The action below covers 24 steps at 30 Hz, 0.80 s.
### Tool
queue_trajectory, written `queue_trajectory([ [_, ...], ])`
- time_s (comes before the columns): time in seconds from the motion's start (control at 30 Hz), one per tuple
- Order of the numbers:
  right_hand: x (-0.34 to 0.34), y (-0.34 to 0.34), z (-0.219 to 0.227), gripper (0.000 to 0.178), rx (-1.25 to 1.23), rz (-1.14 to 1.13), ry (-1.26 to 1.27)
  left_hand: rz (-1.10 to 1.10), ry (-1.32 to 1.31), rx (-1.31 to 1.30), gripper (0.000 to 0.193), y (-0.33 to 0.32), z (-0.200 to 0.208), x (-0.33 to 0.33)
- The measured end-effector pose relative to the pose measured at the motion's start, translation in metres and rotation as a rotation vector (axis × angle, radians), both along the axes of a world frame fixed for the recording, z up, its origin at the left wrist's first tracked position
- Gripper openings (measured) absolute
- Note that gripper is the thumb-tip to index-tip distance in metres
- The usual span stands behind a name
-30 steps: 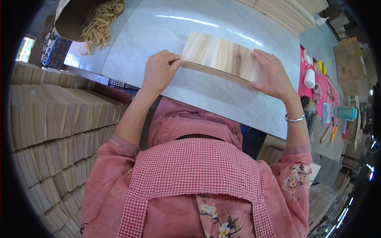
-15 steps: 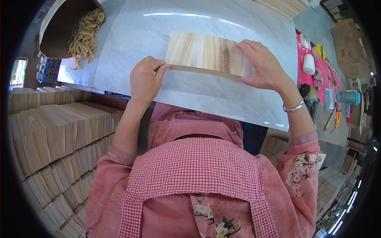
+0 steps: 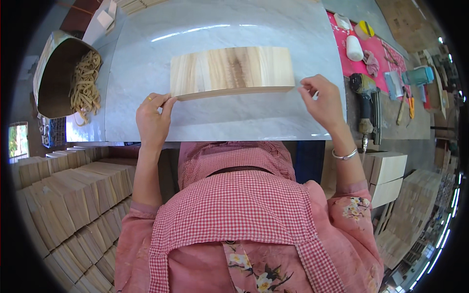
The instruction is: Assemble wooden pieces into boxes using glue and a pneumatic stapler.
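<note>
A rectangular wooden board (image 3: 232,71) with pale and brown grain lies flat on the grey-white marbled table (image 3: 224,119). My left hand (image 3: 154,119) holds the board's near left corner between thumb and fingers. Just off the board's right end is my right hand (image 3: 322,102), its fingers loosely curled and slightly apart, with nothing visible in them.
At the far left lies a tipped container (image 3: 53,78) with tan strips (image 3: 87,83) spilling out. Stacked wooden boards (image 3: 63,195) stand below left. Right of the table are a power tool (image 3: 365,107), a white bottle (image 3: 354,48) and a yellow-marked tape roll (image 3: 364,29).
The view has shifted and the board now sits square to me. My right hand has let go of the board's right end and moved off it; my left hand stays at the left corner.
</note>
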State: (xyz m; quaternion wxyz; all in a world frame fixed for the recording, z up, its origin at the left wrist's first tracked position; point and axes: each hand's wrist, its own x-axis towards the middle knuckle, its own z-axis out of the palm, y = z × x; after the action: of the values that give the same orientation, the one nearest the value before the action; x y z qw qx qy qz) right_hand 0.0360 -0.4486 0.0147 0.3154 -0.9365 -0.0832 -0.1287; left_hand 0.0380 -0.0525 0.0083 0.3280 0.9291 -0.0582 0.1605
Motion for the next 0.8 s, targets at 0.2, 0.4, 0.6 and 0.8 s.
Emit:
queue_trajectory([
  [0.2, -0.001, 0.013, -0.008, 0.006, -0.009, -0.004, 0.034, -0.006, 0.030, -0.013, 0.012, -0.001, 0.001, 0.001],
  [0.4, 0.005, 0.012, -0.001, 0.005, -0.004, 0.035, 0.090, -0.003, 0.032, 0.004, 0.013, -0.002, 0.006, -0.002],
  [0.6, 0.007, 0.011, 0.001, 0.006, -0.041, 0.008, 0.106, -0.036, 0.172, 0.317, 0.025, -0.013, 0.045, 0.010],
  [0.8, 0.004, 0.013, 0.004, 0.012, -0.103, -0.017, 0.140, -0.458, -0.127, 0.456, 0.040, -0.107, 0.072, 0.044],
])
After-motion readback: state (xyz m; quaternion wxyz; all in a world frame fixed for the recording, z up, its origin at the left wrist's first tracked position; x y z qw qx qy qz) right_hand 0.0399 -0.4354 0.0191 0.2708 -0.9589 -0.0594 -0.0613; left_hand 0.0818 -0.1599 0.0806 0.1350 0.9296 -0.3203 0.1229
